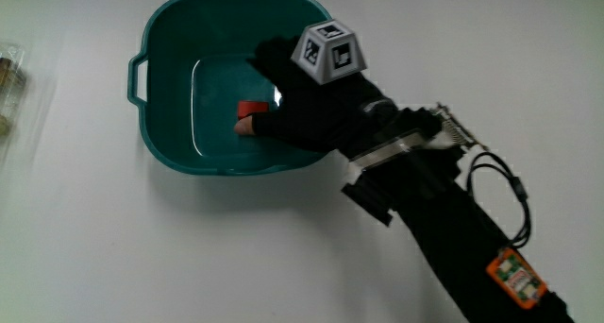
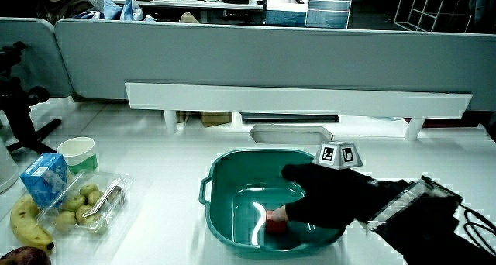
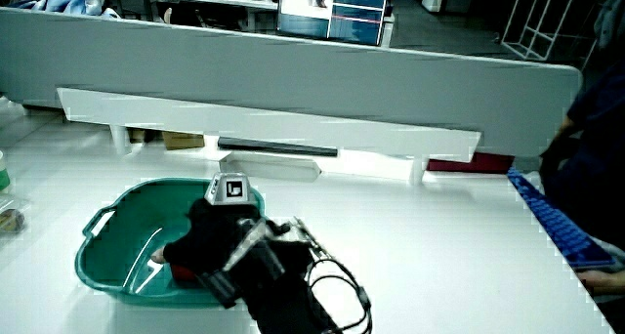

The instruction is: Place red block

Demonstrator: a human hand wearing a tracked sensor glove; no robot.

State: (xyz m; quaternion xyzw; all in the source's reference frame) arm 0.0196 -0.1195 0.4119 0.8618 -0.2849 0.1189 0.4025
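The red block [image 1: 251,109], just left of frame centre, sits on the floor of the teal tub [image 1: 165,40], pinched at the fingertips of the hand [image 1: 316,101]. Letting go while tilted could tip the block against the tub's wall.

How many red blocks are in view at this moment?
1. The red block sits inside the teal tub, at the fingertips of the hand. Another might be hidden under the hand.
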